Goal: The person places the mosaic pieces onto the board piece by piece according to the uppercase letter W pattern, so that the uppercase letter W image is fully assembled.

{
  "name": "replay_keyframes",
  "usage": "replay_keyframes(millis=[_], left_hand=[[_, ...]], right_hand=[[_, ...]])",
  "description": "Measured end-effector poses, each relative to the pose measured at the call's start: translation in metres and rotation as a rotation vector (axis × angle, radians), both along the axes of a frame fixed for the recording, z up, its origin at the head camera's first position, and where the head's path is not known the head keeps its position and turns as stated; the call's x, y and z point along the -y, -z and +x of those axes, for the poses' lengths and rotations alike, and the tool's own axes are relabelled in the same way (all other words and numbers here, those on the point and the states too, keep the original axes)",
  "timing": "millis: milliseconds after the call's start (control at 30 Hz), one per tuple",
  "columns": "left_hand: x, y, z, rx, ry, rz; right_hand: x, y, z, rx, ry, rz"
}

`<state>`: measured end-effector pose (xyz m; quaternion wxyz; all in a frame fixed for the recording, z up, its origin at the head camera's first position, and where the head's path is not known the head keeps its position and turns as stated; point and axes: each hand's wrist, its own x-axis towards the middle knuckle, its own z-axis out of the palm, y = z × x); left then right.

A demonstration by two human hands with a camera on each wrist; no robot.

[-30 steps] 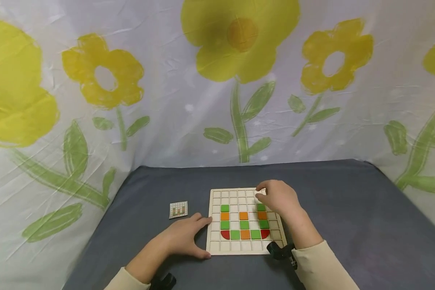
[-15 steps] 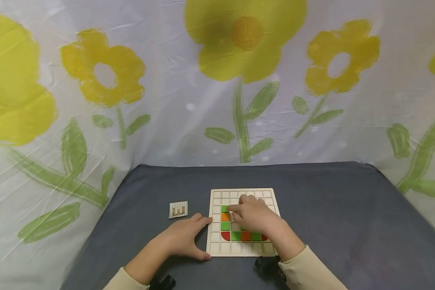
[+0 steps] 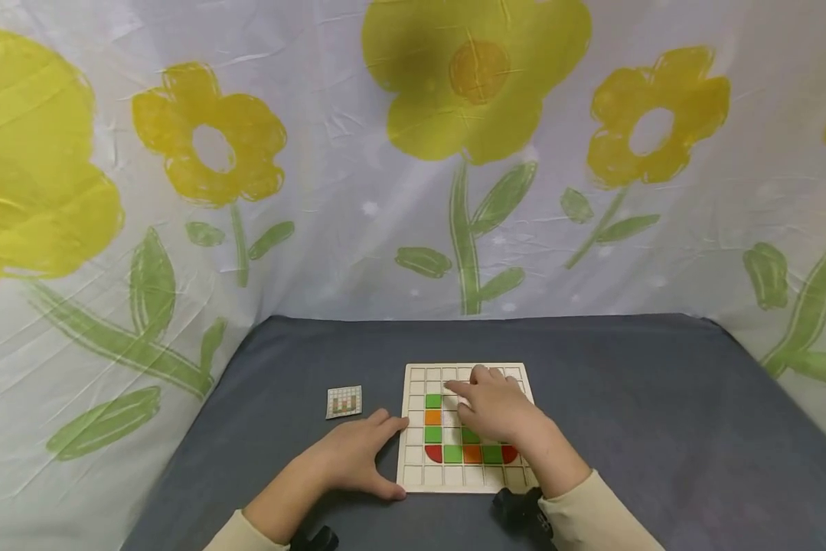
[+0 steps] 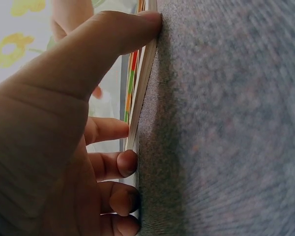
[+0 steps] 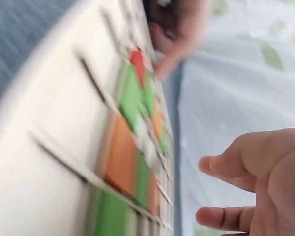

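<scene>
A pale wooden grid board [image 3: 415, 478] lies on the dark table, with square tiles set in it, among them a green tile [image 3: 433, 401], an orange tile [image 3: 432, 418] and a rounded red tile [image 3: 434, 454]. My left hand [image 3: 350, 453] rests at the board's left edge, thumb near the front corner and fingertips higher up; the left wrist view shows the thumb against the board's side [image 4: 145, 73]. Over the board, my right hand [image 3: 498, 405] points its index finger to the left, near the upper rows, and hides some tiles. Nothing shows between its fingers in the right wrist view.
A small card [image 3: 344, 402] with a printed grid pattern lies left of the board, beyond my left hand. The dark cloth [image 3: 626, 383] covers the table, and a white curtain [image 3: 330, 191] with yellow flowers hangs behind it.
My right hand has swept left from the board's upper right corner to the green tile at upper left, then shifted slightly up and right. My left hand stays at the left edge.
</scene>
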<state>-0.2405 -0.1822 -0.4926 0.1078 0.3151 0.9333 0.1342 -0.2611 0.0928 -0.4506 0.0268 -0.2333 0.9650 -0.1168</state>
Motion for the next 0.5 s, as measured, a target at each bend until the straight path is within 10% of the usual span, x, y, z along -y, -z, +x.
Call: replay_keyframes(millis=[333,500], left_hand=[[0.008,0.004,0.001,0.024,-0.033,0.01],[0.012,0.005,-0.002,0.066,-0.052,0.047]], right_hand=[[-0.068,-0.016,-0.031,-0.306,0.144,-0.133],[-0.086,-0.013,-0.037,-0.298,0.216,-0.173]])
